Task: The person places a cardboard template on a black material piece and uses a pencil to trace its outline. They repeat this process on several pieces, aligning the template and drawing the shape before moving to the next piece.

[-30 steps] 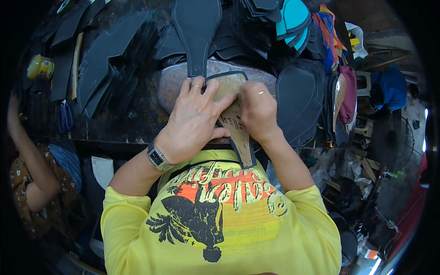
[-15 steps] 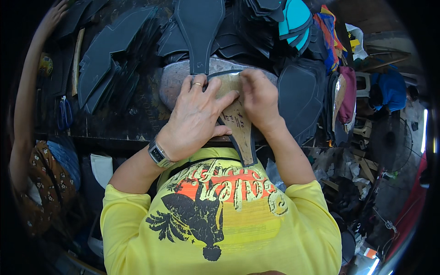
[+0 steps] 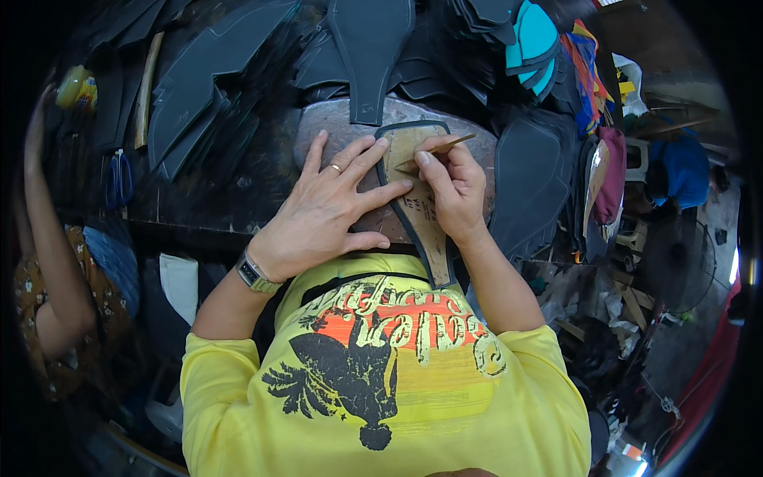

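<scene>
A brown board pattern (image 3: 412,207) with a black border lies on a rounded reddish-brown slab (image 3: 318,119) at the table's near edge. Its narrow end hangs over toward my shirt. My left hand (image 3: 330,187) is spread flat, its fingertips pressing the pattern's left side and its thumb resting lower down. In my right hand (image 3: 453,187) a thin brown tool with a pointed end (image 3: 453,143) is pinched between thumb and fingers, over the pattern's upper part. Whether its tip touches the pattern I cannot tell. Beyond the slab's far edge lies a dark cut piece (image 3: 369,56) with a pale outline.
Stacks of dark cut pieces (image 3: 199,95) cover the table at left, with more pieces (image 3: 532,175) at right. Turquoise pieces (image 3: 528,44) sit at the far right. Blue-handled scissors (image 3: 119,181) lie at left, near another person's arm (image 3: 48,230). A fan (image 3: 675,258) stands at right.
My right hand has turned, bringing the thin brown tool into sight. The left hand's fingers have spread wider on the pattern. At far left, the other person's hand has come down.
</scene>
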The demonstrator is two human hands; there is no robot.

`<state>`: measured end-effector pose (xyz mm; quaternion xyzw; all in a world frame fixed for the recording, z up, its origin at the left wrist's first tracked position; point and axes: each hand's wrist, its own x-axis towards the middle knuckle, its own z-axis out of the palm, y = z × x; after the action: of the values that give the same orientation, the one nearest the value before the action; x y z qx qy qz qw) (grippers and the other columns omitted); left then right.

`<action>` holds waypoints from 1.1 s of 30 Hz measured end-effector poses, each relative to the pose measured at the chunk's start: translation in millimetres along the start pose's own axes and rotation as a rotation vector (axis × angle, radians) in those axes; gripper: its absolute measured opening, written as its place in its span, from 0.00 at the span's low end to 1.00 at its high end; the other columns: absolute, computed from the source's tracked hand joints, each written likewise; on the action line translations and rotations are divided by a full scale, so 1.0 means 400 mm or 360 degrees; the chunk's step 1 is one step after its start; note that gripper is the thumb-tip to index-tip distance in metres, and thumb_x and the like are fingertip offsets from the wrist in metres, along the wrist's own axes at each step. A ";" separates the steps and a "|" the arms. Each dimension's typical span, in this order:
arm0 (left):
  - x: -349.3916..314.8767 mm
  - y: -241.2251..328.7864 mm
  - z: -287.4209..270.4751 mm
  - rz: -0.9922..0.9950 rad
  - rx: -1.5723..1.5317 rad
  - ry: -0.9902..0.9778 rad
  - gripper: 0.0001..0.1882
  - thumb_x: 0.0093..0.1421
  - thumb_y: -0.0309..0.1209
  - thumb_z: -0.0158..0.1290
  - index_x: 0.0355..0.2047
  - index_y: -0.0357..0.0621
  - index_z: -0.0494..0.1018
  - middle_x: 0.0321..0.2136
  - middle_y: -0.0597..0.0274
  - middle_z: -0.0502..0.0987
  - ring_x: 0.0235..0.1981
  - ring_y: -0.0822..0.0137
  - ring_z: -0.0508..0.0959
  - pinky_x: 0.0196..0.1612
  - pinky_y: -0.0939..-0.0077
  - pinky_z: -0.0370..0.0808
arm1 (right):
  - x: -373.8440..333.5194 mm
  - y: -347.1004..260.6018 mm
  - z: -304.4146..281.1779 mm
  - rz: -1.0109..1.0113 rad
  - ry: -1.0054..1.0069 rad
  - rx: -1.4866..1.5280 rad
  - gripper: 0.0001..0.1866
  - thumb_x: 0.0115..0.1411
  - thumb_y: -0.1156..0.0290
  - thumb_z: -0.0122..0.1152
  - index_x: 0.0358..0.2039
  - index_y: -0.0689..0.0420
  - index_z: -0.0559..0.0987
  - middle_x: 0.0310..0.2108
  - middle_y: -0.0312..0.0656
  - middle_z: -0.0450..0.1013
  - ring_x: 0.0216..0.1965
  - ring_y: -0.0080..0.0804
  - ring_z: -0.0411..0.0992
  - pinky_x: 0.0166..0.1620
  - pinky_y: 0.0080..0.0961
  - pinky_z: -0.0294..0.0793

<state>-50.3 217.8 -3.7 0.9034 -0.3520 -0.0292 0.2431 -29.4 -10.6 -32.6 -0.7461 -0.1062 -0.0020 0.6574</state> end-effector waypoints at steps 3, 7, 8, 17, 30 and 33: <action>-0.006 -0.008 0.009 0.0009 -0.0017 -0.0003 0.39 0.58 0.56 0.64 0.67 0.61 0.71 0.73 0.46 0.58 0.76 0.52 0.54 0.75 0.32 0.43 | 0.001 -0.006 0.003 -0.0045 -0.0072 -0.0129 0.06 0.68 0.75 0.62 0.42 0.63 0.80 0.33 0.40 0.78 0.33 0.26 0.75 0.39 0.24 0.74; -0.006 -0.008 0.011 -0.0008 -0.0003 -0.0017 0.38 0.57 0.57 0.64 0.67 0.61 0.73 0.74 0.47 0.57 0.76 0.52 0.54 0.75 0.33 0.42 | 0.002 -0.010 0.007 -0.0136 -0.0136 -0.0323 0.05 0.65 0.76 0.63 0.40 0.62 0.81 0.31 0.45 0.77 0.32 0.36 0.75 0.39 0.31 0.73; -0.006 -0.007 0.010 -0.0021 0.0005 -0.0028 0.39 0.57 0.58 0.64 0.67 0.62 0.72 0.74 0.49 0.57 0.76 0.52 0.54 0.75 0.33 0.42 | 0.002 -0.011 0.006 -0.0162 -0.0164 -0.0376 0.05 0.64 0.76 0.63 0.40 0.62 0.81 0.31 0.46 0.77 0.32 0.39 0.75 0.39 0.32 0.73; 0.000 0.000 -0.010 -0.0050 0.0149 -0.0173 0.40 0.55 0.58 0.64 0.67 0.62 0.72 0.74 0.51 0.57 0.75 0.52 0.56 0.75 0.33 0.46 | 0.034 -0.031 0.004 -0.0720 -0.0467 -0.0869 0.05 0.64 0.79 0.61 0.41 0.62 0.80 0.32 0.45 0.77 0.31 0.39 0.75 0.39 0.33 0.74; -0.002 0.004 0.004 -0.0045 0.0074 -0.0053 0.41 0.55 0.58 0.65 0.69 0.68 0.69 0.73 0.51 0.58 0.75 0.53 0.56 0.75 0.34 0.46 | 0.027 -0.022 0.030 -0.0149 0.0010 -0.0504 0.05 0.68 0.78 0.60 0.44 0.62 0.80 0.34 0.44 0.80 0.34 0.32 0.79 0.38 0.28 0.77; -0.001 0.005 -0.002 -0.0050 0.0109 -0.0096 0.41 0.55 0.58 0.65 0.68 0.66 0.70 0.74 0.52 0.58 0.75 0.53 0.55 0.75 0.34 0.46 | 0.035 -0.023 0.042 -0.0560 -0.0056 -0.0715 0.07 0.64 0.81 0.62 0.43 0.62 0.80 0.34 0.49 0.79 0.35 0.46 0.79 0.39 0.35 0.78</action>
<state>-51.6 217.3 -2.1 0.9153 -0.3457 -0.0483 0.2009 -19.3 8.9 -24.0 -0.8431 -0.2424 -0.1265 0.4630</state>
